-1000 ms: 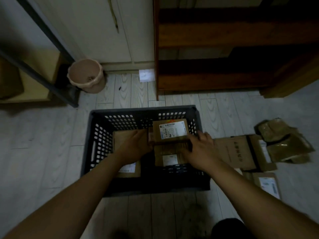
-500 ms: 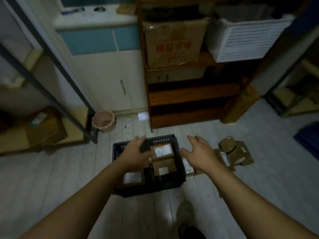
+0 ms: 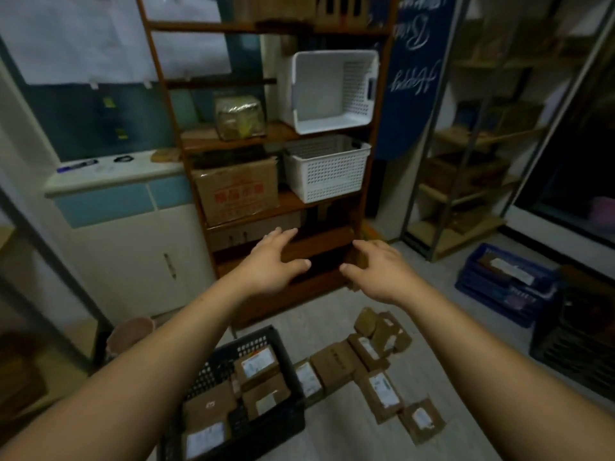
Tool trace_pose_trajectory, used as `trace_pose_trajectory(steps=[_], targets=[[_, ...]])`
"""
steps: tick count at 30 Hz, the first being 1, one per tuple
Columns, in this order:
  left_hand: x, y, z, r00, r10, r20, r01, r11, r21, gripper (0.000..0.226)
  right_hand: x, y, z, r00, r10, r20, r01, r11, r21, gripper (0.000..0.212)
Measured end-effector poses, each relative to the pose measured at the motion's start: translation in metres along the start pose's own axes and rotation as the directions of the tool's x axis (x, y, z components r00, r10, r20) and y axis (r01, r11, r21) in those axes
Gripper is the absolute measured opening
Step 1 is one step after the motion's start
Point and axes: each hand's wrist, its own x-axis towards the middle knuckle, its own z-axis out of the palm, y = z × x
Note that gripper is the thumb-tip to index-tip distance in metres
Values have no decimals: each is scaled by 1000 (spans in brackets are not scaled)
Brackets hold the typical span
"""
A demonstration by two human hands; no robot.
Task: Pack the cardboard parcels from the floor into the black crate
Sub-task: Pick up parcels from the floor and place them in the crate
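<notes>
Black crate (image 3: 286, 356) near corner cut off by bottom edge; parcel labels unreadable.

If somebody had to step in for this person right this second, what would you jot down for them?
Left hand: open, empty, raised in front of the wooden shelf.
Right hand: open, empty, raised beside it.
Black crate: on the floor below the arms, with at least four cardboard parcels inside.
Done: those parcels are packed.
Left: a cluster of loose parcels lies on the floor just right of the crate; pick them up and fit them in. There looks to be little free space, so they may need stacking.
</notes>
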Motion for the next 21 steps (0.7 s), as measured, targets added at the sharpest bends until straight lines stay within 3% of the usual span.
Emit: trace_pose_trajectory(steps=[5,10,21], targets=[[5,95,59,995,103,15,-103,994,-41,70,-39,87,-67,996,39,-77,-42,998,-43,70],[17,174,138,992,115,56,-108,987,-119,71,-73,183,-108,992,122,-34,-123,992,-38,68],[85,197,248,974,17,226,6,995,-100,72,-35,300,-100,981,168,97,-165,986,-38,69]])
